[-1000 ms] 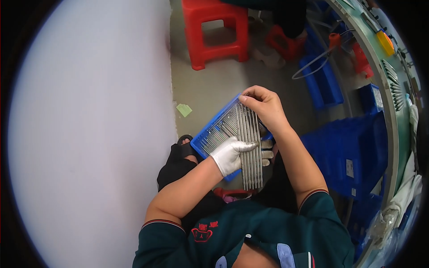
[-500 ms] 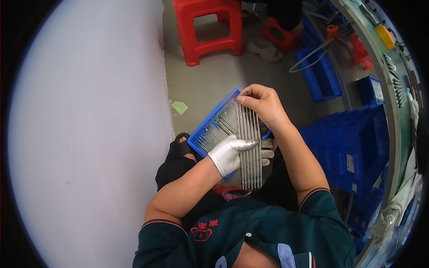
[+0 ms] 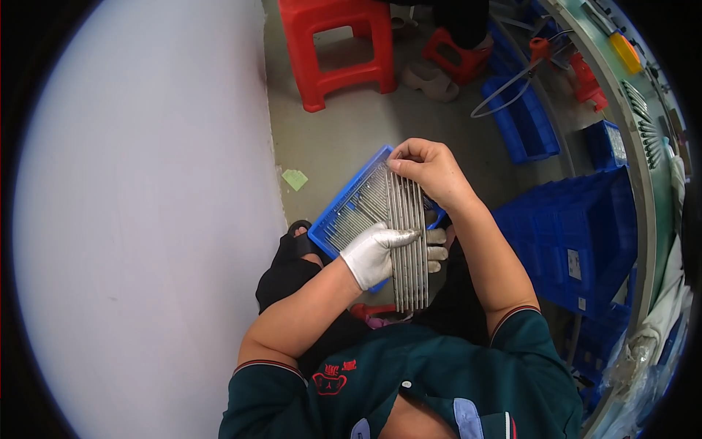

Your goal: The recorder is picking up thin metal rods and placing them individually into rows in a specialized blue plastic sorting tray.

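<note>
Clock positions were taken from the left hand, with 12 at the top. The gloved left hand (image 3: 371, 254) gripped a flat row of metal rods (image 3: 409, 274), its thumb across the front and its fingertips emerging beyond the far edge at 3 o'clock. The rods ran roughly from 12 to 6, lying directly against this hand. At 1 o'clock, the bare right hand (image 3: 437, 174) pinched their upper ends between thumb and fingers.

The blue tray (image 3: 349, 189) lay at 11 to 12 o'clock, tilted, holding other rods (image 3: 351, 223); the left hand and the gripped row covered its near part. Beyond it, near 12, stood a red stool (image 3: 336, 77). A green scrap (image 3: 295, 179) lay between 10 and 11, beside the wall (image 3: 146, 219) at 9. Blue crates (image 3: 541, 249) stood at 3, and the bench (image 3: 643, 194) curved past 2, well apart from both hands.
</note>
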`<state>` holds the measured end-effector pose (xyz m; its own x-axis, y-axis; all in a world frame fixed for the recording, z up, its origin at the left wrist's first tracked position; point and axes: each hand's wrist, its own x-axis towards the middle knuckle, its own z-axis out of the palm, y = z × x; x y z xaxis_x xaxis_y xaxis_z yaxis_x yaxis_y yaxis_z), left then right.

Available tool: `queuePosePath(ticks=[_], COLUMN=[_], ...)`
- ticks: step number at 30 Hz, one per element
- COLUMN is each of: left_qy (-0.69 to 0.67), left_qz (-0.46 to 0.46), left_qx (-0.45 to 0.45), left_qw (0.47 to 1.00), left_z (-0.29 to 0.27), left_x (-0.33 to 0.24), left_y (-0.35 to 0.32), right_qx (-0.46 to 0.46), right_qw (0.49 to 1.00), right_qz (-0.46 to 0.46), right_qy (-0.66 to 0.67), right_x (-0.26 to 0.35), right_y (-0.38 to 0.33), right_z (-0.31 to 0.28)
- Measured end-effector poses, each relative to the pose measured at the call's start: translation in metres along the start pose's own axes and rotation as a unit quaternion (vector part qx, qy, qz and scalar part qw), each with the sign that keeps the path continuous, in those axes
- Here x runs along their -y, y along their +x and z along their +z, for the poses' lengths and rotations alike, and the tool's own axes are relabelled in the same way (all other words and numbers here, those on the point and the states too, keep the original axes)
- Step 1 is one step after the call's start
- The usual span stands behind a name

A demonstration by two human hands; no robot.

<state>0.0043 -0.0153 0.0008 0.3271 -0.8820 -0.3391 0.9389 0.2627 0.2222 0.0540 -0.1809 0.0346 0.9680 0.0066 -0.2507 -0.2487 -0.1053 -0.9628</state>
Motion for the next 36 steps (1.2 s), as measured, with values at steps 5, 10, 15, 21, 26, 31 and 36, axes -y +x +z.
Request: queuePosePath(ticks=[5,10,15,21,26,31,36], left_qy=[-0.01,-0.023,-0.027,-0.025,-0.021,-0.013,-0.007], left_qz=[-0.003,-0.012,-0.013,-0.011,-0.013,-0.009,0.002], left_qx=[0.015,0.035,0.035,0.023,0.022,0.018,0.024], left_qw=[1.0,0.999,0.999,0.999,0.999,1.0,1.0], left_z=[0.001,-0.0027,0.0031,0.0001,-0.0016,-0.0036,-0.0035], left_x=[-0.0007,0.0008,-0.0017,-0.0005,0.0002,0.0003,-0.0003], left_y=[0.0007,0.0022,-0.0007,-0.0017,-0.0011,-0.0006,-0.0014], right_qx=[0.041,0.065,0.057,0.068,0.046,0.011,0.01], right_qw=[0.997,0.996,0.997,0.996,0.997,0.995,0.992], right_qz=[-0.031,-0.04,-0.051,-0.06,-0.065,-0.066,-0.089], right_qy=[0.055,0.038,0.006,0.003,-0.016,-0.068,-0.085], right_x=[-0.0009,0.0005,0.002,0.0004,-0.0018,0.0038,0.0066], right_y=[0.0016,0.0004,0.0007,0.0017,0.0001,-0.0048,-0.0039], right_z=[-0.0003,0.0,-0.0015,-0.0011,0.0005,0.0039,0.0012])
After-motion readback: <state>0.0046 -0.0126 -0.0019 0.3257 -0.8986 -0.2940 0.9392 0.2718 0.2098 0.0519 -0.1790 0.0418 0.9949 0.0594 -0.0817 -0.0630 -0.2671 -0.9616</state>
